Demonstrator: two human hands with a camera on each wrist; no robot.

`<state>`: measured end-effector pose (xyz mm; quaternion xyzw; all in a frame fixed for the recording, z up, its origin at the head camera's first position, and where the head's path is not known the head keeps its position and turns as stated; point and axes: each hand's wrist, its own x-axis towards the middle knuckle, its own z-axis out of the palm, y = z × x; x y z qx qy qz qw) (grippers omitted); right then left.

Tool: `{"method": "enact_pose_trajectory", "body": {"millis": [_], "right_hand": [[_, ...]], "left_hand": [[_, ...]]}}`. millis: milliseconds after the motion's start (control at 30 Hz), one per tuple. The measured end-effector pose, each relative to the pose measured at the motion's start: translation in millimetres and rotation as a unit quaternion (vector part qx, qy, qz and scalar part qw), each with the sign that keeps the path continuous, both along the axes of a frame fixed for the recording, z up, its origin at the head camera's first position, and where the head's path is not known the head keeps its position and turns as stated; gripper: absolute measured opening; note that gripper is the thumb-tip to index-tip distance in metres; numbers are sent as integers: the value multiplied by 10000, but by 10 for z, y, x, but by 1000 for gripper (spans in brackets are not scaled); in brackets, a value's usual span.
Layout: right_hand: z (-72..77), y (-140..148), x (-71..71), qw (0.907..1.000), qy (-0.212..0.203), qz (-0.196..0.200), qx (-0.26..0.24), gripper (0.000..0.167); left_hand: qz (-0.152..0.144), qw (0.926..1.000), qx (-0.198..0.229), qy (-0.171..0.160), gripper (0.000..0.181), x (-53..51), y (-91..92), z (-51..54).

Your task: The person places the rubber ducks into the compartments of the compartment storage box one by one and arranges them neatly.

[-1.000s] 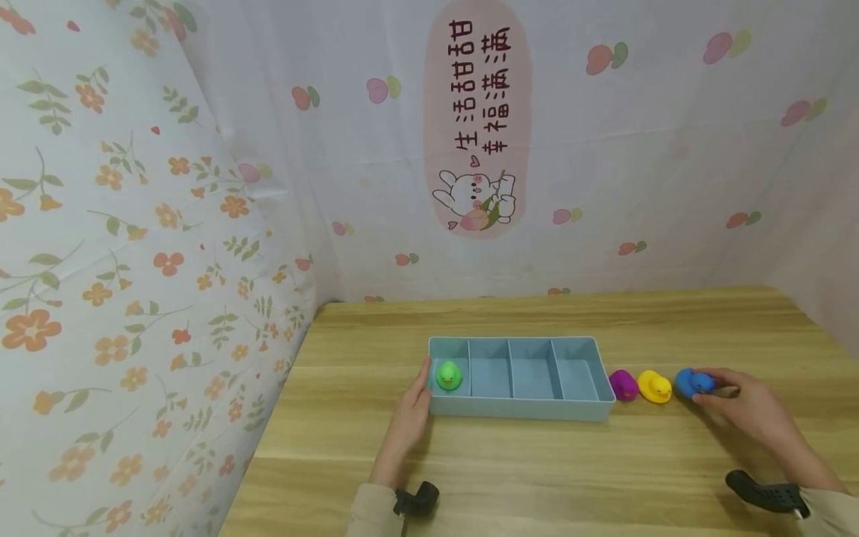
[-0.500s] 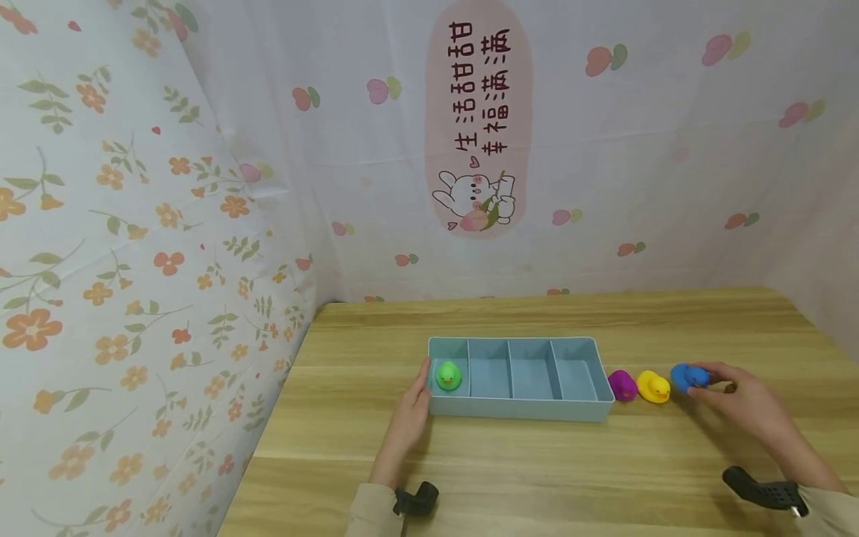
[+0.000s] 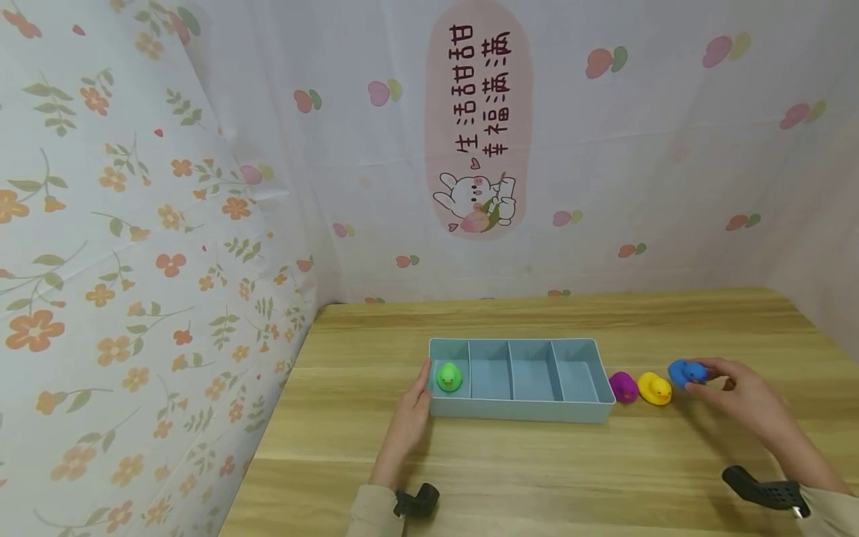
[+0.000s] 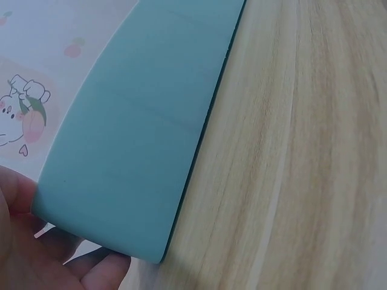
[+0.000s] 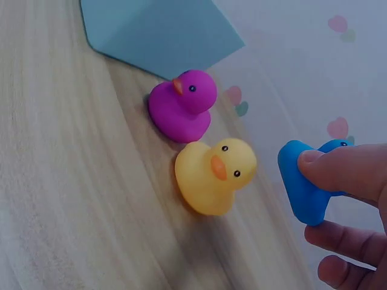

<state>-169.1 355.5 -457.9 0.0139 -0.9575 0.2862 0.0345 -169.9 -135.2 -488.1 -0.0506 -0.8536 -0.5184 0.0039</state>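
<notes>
My right hand (image 3: 751,399) pinches a blue rubber duck (image 3: 684,372) between thumb and fingers. The duck is held off the table, to the right of a yellow rubber duck (image 3: 654,388). Beside the yellow one is a purple rubber duck (image 5: 181,107), close to the right end of a blue-green divided box (image 4: 133,127). In the box's leftmost compartment sits a green rubber duck (image 3: 449,377); its other compartments hold nothing. My left hand (image 3: 411,418) rests against the left end wall of the box, its fingers touching the outside.
A wood-grain table (image 3: 523,470) carries the box and the ducks. Behind it hangs a pale printed curtain (image 3: 349,164), and a floral cloth (image 3: 134,246) covers the left side. Black camera mounts (image 3: 417,500) are strapped to both wrists.
My right hand has raised the blue duck off the table and shifted it slightly left. The left hand, the box and the other ducks have stayed in place.
</notes>
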Motion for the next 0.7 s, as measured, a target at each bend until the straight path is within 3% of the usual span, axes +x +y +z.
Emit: {"method": "enact_pose_trajectory", "body": {"millis": [200, 700], "right_hand": [[53, -72, -6, 9998, 103, 127, 123, 54], [133, -305, -50, 9978, 594, 263, -161, 46]], "left_hand": [[-8, 10000, -9, -14, 52, -2, -9, -19], [-26, 10000, 27, -25, 51, 0, 5, 5]]}}
